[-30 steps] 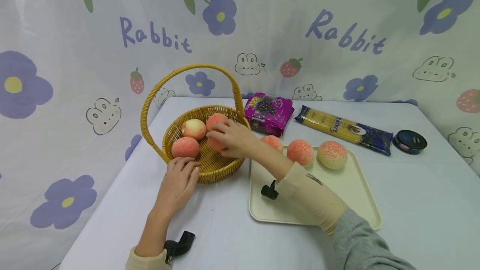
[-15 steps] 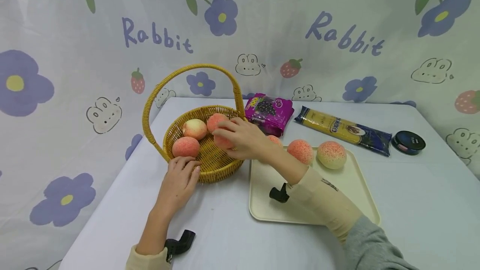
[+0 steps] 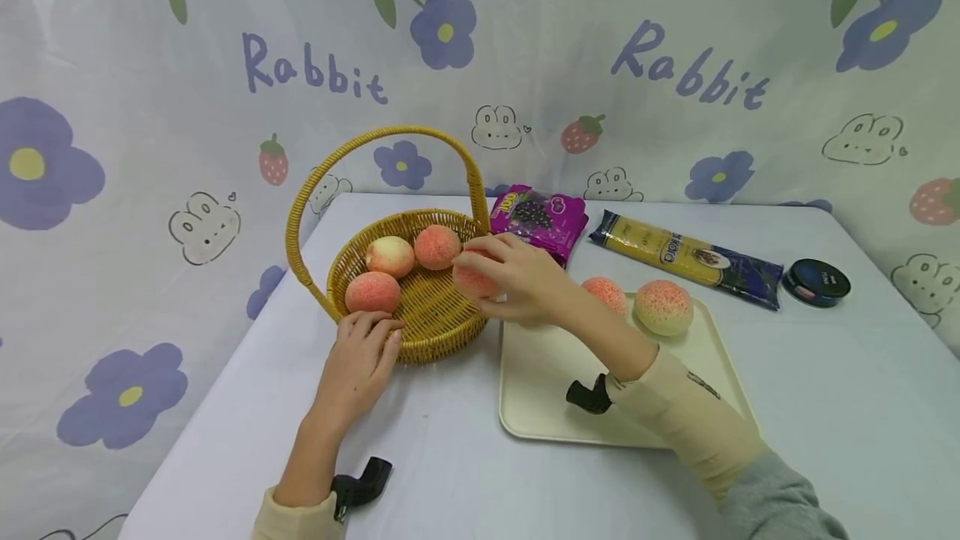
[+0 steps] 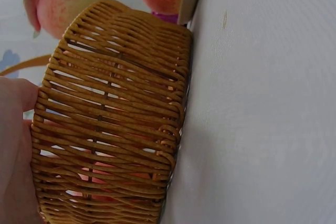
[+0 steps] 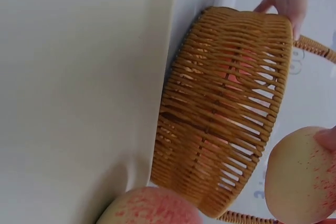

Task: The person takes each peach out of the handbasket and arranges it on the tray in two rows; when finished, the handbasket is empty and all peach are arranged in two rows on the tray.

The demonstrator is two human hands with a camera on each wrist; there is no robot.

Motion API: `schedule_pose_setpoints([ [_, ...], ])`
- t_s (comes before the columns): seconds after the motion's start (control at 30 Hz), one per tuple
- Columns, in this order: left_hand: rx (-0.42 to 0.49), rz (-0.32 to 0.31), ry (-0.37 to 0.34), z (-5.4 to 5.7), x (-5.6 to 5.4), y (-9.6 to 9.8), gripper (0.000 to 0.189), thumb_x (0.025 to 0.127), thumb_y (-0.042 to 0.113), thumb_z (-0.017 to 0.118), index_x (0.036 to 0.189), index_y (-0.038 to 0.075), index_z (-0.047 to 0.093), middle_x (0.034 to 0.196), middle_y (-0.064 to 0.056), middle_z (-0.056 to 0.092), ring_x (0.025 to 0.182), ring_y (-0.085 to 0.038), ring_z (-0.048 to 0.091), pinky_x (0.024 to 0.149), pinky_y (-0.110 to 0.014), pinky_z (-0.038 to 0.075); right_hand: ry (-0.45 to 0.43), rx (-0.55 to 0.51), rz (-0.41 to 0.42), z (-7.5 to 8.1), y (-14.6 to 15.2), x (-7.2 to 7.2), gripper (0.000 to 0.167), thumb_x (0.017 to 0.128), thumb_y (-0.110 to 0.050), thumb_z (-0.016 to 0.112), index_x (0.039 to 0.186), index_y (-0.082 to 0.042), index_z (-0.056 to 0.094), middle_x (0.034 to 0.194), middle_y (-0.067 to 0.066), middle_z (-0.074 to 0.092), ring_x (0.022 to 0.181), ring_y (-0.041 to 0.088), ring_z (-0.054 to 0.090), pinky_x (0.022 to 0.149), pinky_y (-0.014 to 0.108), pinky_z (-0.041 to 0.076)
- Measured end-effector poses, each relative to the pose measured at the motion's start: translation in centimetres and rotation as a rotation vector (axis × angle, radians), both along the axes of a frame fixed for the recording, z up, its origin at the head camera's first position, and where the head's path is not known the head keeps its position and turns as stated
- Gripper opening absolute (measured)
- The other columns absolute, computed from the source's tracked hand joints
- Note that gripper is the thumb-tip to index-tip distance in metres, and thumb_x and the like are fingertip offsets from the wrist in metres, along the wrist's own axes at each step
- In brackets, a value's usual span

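My right hand (image 3: 525, 277) holds a pink and cream peach (image 3: 474, 275) by the fingertips, over the right rim of a round wicker basket (image 3: 427, 352). The right wrist view shows that held peach (image 5: 299, 177) raised beside the basket's rim. My left hand (image 3: 363, 361) grips the near-left rim, its fingers bent over the edge. Inside the basket lie a deep pink peach (image 3: 372, 293), a pale yellow one (image 3: 390, 257) and another pink peach (image 3: 437, 247). A tall arched handle (image 3: 401, 132) rises over them.
Right of the basket, a cream tray (image 3: 540, 390) bears a pink peach (image 3: 604, 293) and a speckled peach (image 3: 663, 307). Behind are a purple grape-printed packet (image 3: 536, 215), a long blue-and-yellow packet (image 3: 690, 259) and a round dark tin (image 3: 817, 282).
My right hand has moved right with the peach, from inside the basket to above its right rim. It now hides one tray peach. The left hand stays at the rim.
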State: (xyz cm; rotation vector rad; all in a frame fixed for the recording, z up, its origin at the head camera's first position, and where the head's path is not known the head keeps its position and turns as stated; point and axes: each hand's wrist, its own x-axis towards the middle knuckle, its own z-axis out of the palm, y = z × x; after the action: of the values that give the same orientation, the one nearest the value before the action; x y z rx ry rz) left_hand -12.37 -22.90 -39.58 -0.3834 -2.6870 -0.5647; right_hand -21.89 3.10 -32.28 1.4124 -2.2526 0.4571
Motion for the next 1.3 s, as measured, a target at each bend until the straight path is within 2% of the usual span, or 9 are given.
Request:
schedule_pose_setpoints([
  [0.17, 0.002, 0.006, -0.001, 0.0, 0.0, -0.1, 0.033, 0.097, 0.028, 0.04, 0.105, 0.006, 0.064, 0.112, -0.01, 0.054, 0.114, -0.032, 0.036, 0.096, -0.047, 0.029, -0.045, -0.021, 0.014, -0.2, 1.5, 0.6, 0.048, 0.076, -0.028, 0.069, 0.121, -0.019, 0.056, 0.122, 0.004, 0.052, 0.106, 0.021, 0.049, 0.077, 0.036, 0.049],
  [0.37, 0.011, 0.001, -0.006, 0.0, 0.0, 0.0, 0.034, 0.097, 0.028, 0.04, 0.106, 0.006, 0.064, 0.112, -0.01, 0.053, 0.115, -0.032, 0.036, 0.097, -0.047, 0.028, -0.123, -0.026, 0.025, -0.9, 3.4, 1.6, 0.051, 0.075, -0.026, 0.07, 0.123, -0.02, 0.055, 0.124, 0.004, 0.051, 0.112, 0.02, 0.046, 0.081, 0.036, 0.048],
  [0.63, 0.003, 0.001, -0.001, -0.1, -0.1, -0.1, 0.035, 0.097, 0.029, 0.04, 0.106, 0.005, 0.064, 0.111, -0.01, 0.053, 0.114, -0.032, 0.036, 0.097, -0.047, 0.028, -0.352, 0.016, 0.112, -2.4, 5.3, 2.4, 0.05, 0.076, -0.026, 0.072, 0.123, -0.02, 0.055, 0.126, -0.003, 0.05, 0.118, 0.014, 0.041, 0.093, 0.034, 0.041],
  [0.77, 0.004, 0.001, 0.002, -0.1, -0.1, -0.1, 0.034, 0.097, 0.028, 0.04, 0.105, 0.005, 0.064, 0.111, -0.01, 0.054, 0.114, -0.032, 0.036, 0.097, -0.047, 0.028, -0.361, 0.07, 0.141, -3.2, 5.7, 2.4, 0.049, 0.078, -0.026, 0.071, 0.123, -0.018, 0.055, 0.126, 0.0, 0.051, 0.119, 0.017, 0.041, 0.094, 0.036, 0.04],
  [0.97, 0.003, 0.005, -0.004, -0.1, 0.0, 0.0, 0.034, 0.097, 0.028, 0.041, 0.105, 0.005, 0.064, 0.111, -0.01, 0.054, 0.115, -0.032, 0.036, 0.096, -0.048, 0.029, -0.379, 0.128, 0.114, -3.8, 6.2, 2.4, 0.049, 0.078, -0.028, 0.07, 0.123, -0.018, 0.055, 0.127, 0.002, 0.05, 0.121, 0.017, 0.04, 0.098, 0.038, 0.036],
  [1.3, 0.005, -0.001, 0.016, -0.2, -0.2, 0.0, 0.033, 0.097, 0.027, 0.042, 0.104, 0.005, 0.064, 0.11, -0.01, 0.054, 0.113, -0.032, 0.037, 0.096, -0.048, 0.029, -0.403, 0.238, 0.08, -4.1, 6.4, 2.7, 0.046, 0.079, -0.031, 0.07, 0.122, -0.02, 0.057, 0.123, -0.003, 0.051, 0.114, 0.015, 0.047, 0.095, 0.034, 0.04],
])
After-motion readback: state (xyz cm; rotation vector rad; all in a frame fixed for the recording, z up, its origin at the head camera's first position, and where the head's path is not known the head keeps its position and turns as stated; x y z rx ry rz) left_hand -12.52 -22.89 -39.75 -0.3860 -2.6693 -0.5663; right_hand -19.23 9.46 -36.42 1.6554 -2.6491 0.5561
